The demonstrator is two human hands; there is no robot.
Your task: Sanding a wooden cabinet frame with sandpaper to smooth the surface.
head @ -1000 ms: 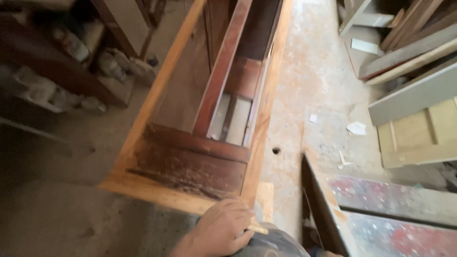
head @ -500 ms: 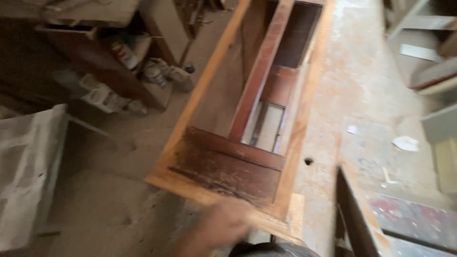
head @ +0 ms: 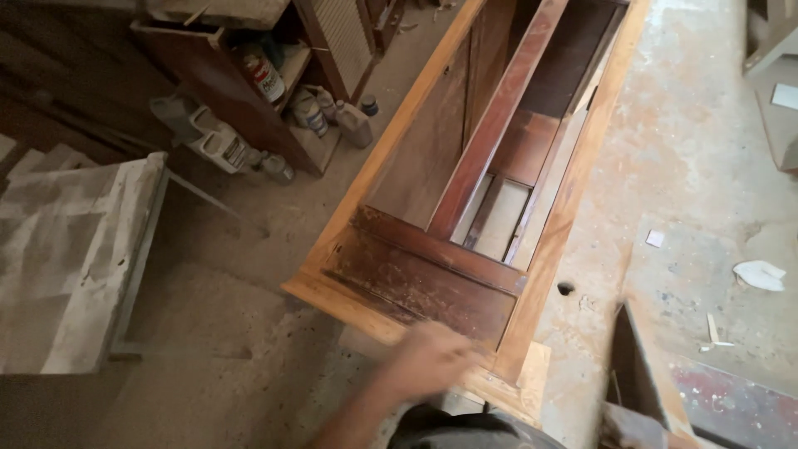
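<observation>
Place: on a dusty workshop floor (head: 249, 349), seen from above by a camera on the person's head.
Main thing: a long wooden cabinet frame (head: 465, 191) lies on its back, open side up, running from the lower middle of the view to the top right.
Frame details: its outer rails are pale orange wood; the inner panels and the long middle divider (head: 490, 125) are dark reddish brown, and the near end panel (head: 424, 287) looks scuffed and patchy.
Hand in view: one hand (head: 428, 362), blurred by motion, is at the near end rail of the frame; I cannot tell which hand it is, nor whether it touches the wood.
Fingers: too blurred to tell whether they are apart, together or closed on anything.
Other hand: not visible.
State of the work: I judge the frame assembled but unfinished, since pale and dark wood sit side by side and the dark parts look worn; nothing shows a tool or finish being applied.
Left side: a low shelf (head: 249, 100) holds bottles and cans (head: 316, 108), with a white jug (head: 208, 133) lying beside it.
Near left: a grey dusty board (head: 66, 258) lies flat.
Right side: paint-stained boards (head: 715, 399) and paper scraps (head: 758, 274).
</observation>
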